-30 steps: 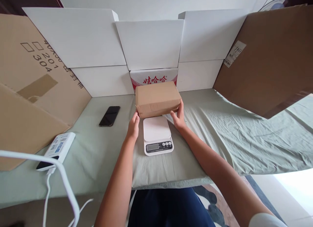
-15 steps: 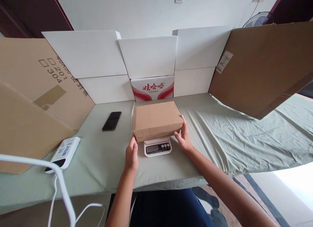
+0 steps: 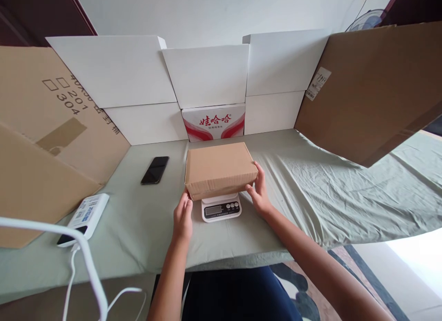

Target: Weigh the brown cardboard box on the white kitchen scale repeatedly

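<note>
Two hands steady brown box point(image 3: 220, 169) atop white scale point(image 3: 221, 207) on table point(image 3: 311, 192). Left hand point(image 3: 183, 217) fingers touch near-left corner, loosely open; right hand point(image 3: 258, 194) cups right end. Centre box, release evenly, keep display unobstructed.

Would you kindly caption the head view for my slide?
Both hands, left hand and right hand, steady a brown cardboard box on a white kitchen scale.

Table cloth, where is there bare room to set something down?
The widest free patch of the table cloth lies right of the brown box, below the leaning cardboard sheet. A smaller patch lies between phone and power bank. The scale area is crowded.
</note>
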`<state>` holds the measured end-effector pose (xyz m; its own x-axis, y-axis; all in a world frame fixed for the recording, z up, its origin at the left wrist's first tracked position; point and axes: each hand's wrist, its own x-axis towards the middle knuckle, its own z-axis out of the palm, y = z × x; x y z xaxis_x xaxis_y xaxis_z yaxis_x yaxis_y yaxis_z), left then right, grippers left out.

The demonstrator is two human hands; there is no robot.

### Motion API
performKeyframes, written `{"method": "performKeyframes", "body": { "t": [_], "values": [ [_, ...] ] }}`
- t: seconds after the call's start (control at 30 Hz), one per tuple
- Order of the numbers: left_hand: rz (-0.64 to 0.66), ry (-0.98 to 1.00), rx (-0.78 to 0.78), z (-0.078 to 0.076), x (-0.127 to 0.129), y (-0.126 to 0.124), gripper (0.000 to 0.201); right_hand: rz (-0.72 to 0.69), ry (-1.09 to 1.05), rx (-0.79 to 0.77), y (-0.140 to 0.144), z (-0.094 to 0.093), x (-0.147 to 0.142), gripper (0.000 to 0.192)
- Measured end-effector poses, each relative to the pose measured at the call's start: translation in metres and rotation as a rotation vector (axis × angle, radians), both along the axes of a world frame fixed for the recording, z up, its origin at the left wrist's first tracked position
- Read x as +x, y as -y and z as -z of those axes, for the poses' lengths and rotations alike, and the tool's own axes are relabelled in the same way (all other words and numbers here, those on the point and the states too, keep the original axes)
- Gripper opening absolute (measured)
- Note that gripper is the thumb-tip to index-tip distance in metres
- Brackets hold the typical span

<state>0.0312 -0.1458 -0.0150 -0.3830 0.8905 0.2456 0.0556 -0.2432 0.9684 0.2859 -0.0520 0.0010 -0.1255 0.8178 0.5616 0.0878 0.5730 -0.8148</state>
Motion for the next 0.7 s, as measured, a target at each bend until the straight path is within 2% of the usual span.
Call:
{"method": "performKeyframes", "body": {
  "t": [0.1,0.27,0.5,0.7],
  "values": [
    [-0.021,0.037,-0.001,-0.001,0.000,0.000,0.066,0.038,0.006,0.019,0.000,-0.004,0.002,0.076],
    [-0.099,0.104,0.093,-0.006,0.000,0.001,0.069,0.148,-0.065,0.027,0.000,-0.014,0.008,0.073],
    [-0.064,0.122,0.069,-0.006,0.001,0.000,0.066,0.023,-0.047,0.000,-0.002,-0.007,0.006,0.072],
    [-0.067,0.157,0.074,-0.004,0.002,-0.003,0.071,0.012,0.041,0.060,-0.001,-0.007,0.005,0.073]
  ]
}}
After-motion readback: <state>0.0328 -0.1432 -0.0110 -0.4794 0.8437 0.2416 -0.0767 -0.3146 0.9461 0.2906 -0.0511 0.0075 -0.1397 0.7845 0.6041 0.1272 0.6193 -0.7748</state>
